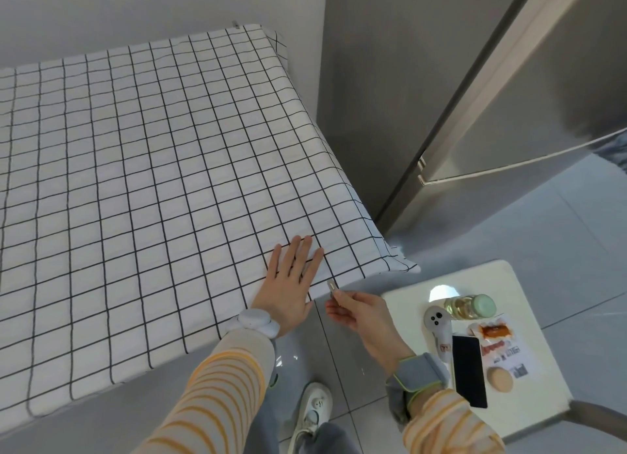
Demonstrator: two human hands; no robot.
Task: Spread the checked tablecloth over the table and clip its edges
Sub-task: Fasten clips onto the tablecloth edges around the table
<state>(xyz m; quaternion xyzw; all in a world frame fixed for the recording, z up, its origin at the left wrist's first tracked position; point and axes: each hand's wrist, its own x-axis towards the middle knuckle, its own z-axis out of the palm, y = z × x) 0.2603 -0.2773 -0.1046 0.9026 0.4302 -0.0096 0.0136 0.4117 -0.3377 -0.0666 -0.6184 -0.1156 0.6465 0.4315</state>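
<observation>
The checked tablecloth (152,168) lies spread flat over the table, covering the whole top in view, its edges hanging a little over the near and right sides. Spreading looks done. At the cloth's near edge, close to its right-hand corner, a small metal clip (331,286) touches the hem, pinched in the fingertips of the right hand (359,313). Just beside it on the cloth, the left hand (291,284) presses down flat, fingers together. Another small clip (235,24) seems to sit at the cloth's far corner, though it is too small to be sure. The near edge probably needs more clips; none show along it yet.
</observation>
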